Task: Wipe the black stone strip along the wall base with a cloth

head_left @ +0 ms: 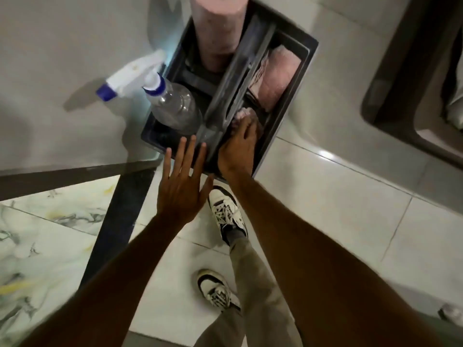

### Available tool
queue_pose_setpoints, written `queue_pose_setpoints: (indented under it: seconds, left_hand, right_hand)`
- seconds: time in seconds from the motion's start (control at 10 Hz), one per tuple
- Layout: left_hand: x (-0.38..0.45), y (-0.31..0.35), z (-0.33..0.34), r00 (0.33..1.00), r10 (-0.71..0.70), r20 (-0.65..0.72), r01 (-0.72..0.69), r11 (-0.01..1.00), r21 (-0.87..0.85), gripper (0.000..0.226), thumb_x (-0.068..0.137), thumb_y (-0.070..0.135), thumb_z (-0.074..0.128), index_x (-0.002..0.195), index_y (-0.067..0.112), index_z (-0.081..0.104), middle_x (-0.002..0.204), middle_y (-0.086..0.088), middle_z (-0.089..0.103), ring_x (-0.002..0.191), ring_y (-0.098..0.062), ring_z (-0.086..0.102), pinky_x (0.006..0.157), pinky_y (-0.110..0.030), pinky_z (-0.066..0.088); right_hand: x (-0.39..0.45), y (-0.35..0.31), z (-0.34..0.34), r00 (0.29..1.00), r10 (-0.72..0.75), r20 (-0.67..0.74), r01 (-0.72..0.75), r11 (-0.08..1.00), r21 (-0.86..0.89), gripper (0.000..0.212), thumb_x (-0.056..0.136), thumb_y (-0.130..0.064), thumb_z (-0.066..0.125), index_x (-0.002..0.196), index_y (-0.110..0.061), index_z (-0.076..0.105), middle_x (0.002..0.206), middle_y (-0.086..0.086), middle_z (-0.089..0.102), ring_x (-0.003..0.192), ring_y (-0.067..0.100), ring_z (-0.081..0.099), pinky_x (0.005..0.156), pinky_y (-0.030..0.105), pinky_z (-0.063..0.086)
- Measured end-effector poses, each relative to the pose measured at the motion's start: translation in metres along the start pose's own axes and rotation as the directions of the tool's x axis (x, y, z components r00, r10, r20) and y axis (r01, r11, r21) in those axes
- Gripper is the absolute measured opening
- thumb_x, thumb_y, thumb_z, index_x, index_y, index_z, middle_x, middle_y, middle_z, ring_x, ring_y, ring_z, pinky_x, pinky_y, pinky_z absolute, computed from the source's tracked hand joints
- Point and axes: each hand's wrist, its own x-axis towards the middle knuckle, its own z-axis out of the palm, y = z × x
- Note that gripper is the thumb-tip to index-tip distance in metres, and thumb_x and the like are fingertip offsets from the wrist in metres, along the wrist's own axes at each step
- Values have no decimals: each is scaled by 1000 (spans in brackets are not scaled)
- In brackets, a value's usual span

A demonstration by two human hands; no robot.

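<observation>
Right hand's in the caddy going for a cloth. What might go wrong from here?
1. The right hand closes on a pink cloth right by the caddy's centre handle; pulling could snag there.
2. The spray bottle stands tall in the next compartment, near the open left hand; a jolt to the caddy might tip it.

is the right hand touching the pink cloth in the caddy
Touching. The head view shows the right hand reaching into the caddy, its fingers closed on the pink cloth.
</observation>
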Motion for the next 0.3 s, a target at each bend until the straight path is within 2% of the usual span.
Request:
queue_pose_setpoints:
  seconds: [0.1, 0.2, 0.3]
  left_hand:
    - [-4, -1, 13, 1000, 0, -8, 0, 998, 55, 78, 112, 63, 24, 173, 14, 20, 182, -17, 15, 169, -35, 9, 137, -61, 8]
    - [4, -3, -6, 999, 8, 46, -12, 997, 79, 83, 110, 68, 23, 174, 14, 14, 182, -16, 10, 170, -34, 6, 137, -62, 6]
    - [-6, 14, -31, 999, -30, 40, 26, 996, 81, 88, 107, 70, 25, 174, 14, 13, 182, -18, 8, 169, -34, 5, 137, -61, 6]
  right_hand:
    - [-5, 4, 7, 985, 72, 156, -76, 997, 21, 95, 106, -26, 65, 172, -17, -2, 181, 14, -9, 168, 40, 11, 134, 61, 29]
    - [-19, -3, -9, 992, 10, 125, -17, 998, 58, 91, 106, -19, 61, 173, -19, 0, 181, 10, -14, 169, 39, 6, 132, 64, 32]
    - [-52, -1, -36, 996, -82, 43, 84, 995, -47, 85, 107, -27, 60, 173, -23, 7, 182, 8, -10, 169, 35, 9, 131, 60, 35]
